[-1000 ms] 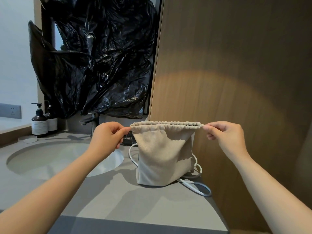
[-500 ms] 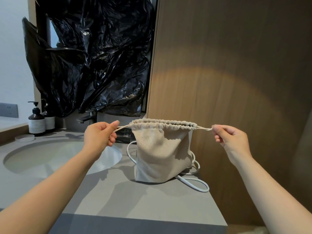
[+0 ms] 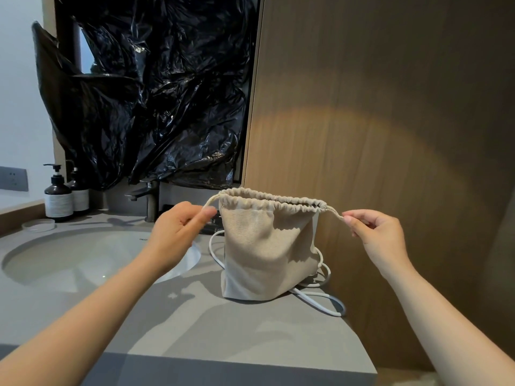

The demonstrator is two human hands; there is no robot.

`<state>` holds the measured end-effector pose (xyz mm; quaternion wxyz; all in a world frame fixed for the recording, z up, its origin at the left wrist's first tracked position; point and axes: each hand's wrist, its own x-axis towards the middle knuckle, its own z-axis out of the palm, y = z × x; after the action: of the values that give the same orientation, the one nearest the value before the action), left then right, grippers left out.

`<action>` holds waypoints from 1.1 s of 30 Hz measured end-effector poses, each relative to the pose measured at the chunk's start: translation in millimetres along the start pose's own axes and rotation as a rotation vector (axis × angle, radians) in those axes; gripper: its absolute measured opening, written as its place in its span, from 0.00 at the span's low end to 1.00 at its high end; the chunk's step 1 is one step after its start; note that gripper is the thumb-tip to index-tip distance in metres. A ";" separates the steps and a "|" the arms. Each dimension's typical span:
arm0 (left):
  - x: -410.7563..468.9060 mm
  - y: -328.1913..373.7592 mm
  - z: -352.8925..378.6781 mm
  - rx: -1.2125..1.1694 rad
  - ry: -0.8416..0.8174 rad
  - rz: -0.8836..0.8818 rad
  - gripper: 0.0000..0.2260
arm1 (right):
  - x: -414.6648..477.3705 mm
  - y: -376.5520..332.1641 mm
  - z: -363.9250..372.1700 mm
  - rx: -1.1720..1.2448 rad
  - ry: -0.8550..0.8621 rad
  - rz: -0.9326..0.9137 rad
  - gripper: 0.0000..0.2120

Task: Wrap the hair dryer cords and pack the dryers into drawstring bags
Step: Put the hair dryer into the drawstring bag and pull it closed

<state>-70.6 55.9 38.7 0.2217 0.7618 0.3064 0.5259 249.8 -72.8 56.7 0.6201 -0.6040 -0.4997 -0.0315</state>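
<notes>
Evidently the step in hand was cinching the bag's mouth. The left hand pinched the left drawstring between thumb and forefinger. The right hand pinched the tip of the right drawstring in the same way, other fingers loosely curled. For a clean closure, both strings should be drawn outward evenly and level, so that the bag neither tips nor slides. A narrow gap showed at the mouth, so more pull appeared necessary.

The drawstring bag stood upright on the counter, just right of the sink. It was beige woven cloth, with its top hem gathered into fine pleats. A white cord looped out from behind its base; its origin could not be told.
</notes>
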 end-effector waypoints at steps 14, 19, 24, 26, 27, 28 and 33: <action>7.3 29.3 4.2 0.151 0.064 0.146 0.14 | -9.1 -40.5 6.7 -0.117 -0.098 -0.197 0.09; 9.5 31.5 0.7 0.151 0.047 0.183 0.15 | -5.5 -46.3 6.3 -0.152 -0.094 -0.239 0.04; 15.6 23.7 -5.5 0.210 0.161 0.162 0.10 | -4.2 -41.5 -3.7 -0.170 0.073 -0.227 0.08; 16.3 17.6 -4.6 0.194 0.186 0.118 0.10 | -4.8 -38.5 -4.7 -0.139 0.142 -0.166 0.08; 15.4 15.8 -3.4 0.189 0.188 0.105 0.11 | -5.4 -36.6 -3.8 -0.125 0.155 -0.128 0.09; 14.2 14.5 -1.9 0.193 0.189 0.098 0.11 | -5.9 -34.0 -2.7 -0.117 0.152 -0.092 0.09; 9.0 17.5 -0.6 0.172 0.032 0.078 0.07 | -10.1 -31.6 5.8 -0.089 -0.118 -0.058 0.09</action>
<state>-64.7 49.7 56.5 0.1299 0.7810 0.3238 0.5180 221.1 -82.4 71.4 0.5609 -0.6172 -0.5507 -0.0359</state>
